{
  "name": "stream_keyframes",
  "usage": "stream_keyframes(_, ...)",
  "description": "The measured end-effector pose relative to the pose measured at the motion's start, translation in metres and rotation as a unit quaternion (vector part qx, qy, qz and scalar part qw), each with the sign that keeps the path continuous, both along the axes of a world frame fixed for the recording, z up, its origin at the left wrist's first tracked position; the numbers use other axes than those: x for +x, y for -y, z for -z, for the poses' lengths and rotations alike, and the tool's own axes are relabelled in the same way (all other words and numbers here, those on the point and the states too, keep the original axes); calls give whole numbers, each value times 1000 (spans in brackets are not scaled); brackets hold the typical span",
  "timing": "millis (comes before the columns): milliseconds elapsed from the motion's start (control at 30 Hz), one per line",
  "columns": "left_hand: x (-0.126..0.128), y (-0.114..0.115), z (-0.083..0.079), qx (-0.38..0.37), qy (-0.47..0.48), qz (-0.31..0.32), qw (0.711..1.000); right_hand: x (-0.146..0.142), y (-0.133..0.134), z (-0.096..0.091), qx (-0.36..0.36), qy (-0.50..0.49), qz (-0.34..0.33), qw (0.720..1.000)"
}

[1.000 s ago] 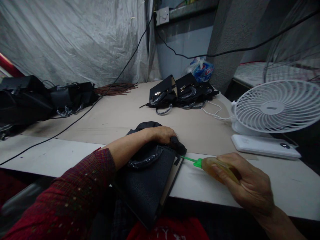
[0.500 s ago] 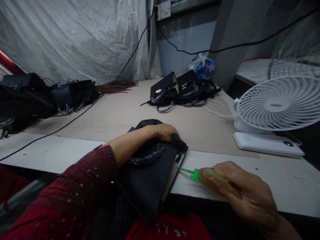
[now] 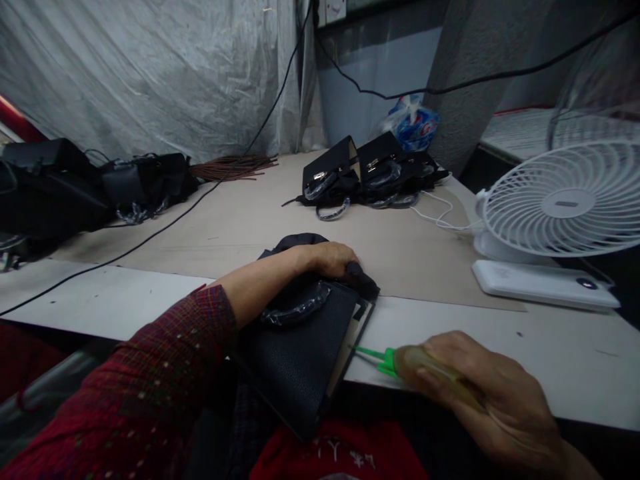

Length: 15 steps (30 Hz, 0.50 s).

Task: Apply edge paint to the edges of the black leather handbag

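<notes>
A black handbag [image 3: 300, 353] lies tilted over the table's near edge, its beige-lined open side facing right. A plastic-wrapped handle [image 3: 297, 310] arches over its front. My left hand [image 3: 333, 259] is closed on dark material at the bag's far end; some of its fingers are hidden. My right hand [image 3: 493, 383] is wrapped around a squeeze bottle [image 3: 417, 365] of amber liquid with a green nozzle [image 3: 373, 353]. The nozzle's thin tip is at the beige strip along the bag's open side; whether it touches, I cannot tell.
Further back on the table [image 3: 240, 220] lie more black bags [image 3: 333, 170]. Other black bags [image 3: 145, 183] are piled at left beside brown cords [image 3: 233, 168]. A white fan [image 3: 567, 200] and a white power bank-like device [image 3: 543, 285] stand at right. A black cable [image 3: 165, 230] crosses the table.
The nozzle tip has shifted a little toward me along the bag's open side, with my right hand slightly lower. My left hand keeps its hold on the bag. The view has shifted slightly.
</notes>
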State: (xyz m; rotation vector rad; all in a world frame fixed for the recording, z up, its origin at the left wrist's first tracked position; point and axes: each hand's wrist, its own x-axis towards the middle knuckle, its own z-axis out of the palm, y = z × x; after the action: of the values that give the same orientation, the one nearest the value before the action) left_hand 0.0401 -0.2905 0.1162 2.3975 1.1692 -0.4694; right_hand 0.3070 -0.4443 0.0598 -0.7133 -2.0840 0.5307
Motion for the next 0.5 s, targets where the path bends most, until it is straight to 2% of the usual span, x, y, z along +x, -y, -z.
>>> stream_keyframes(67,0,1,-1,0,4,-6,1000,1,4,4,6,-14,-6,1000)
stream_keyframes(167,1,2,-2,4,0,0,1000,4,9,11,43,-7,76,996)
stream_keyframes(200,1,2,-3,5,-2,2,1000,4,10,12,37,-1,68,997)
stream_keyframes(300,2,2,-3,1,0,-2,1000,2,14,13,2,-2,-33,999)
stream_keyframes(333,2,2,-3,-2,3,-5,1000,1,15,13,10,-7,-37,999)
stream_keyframes(433,1,3,-3,-4,8,-9,1000,-1,16,11,76,-3,60,995)
stream_keyframes(467,1,3,-3,-3,10,-11,1000,-1,17,11,84,4,72,994)
stream_keyframes(500,1,3,-3,-3,13,-12,1000,-2,17,10,78,8,56,995)
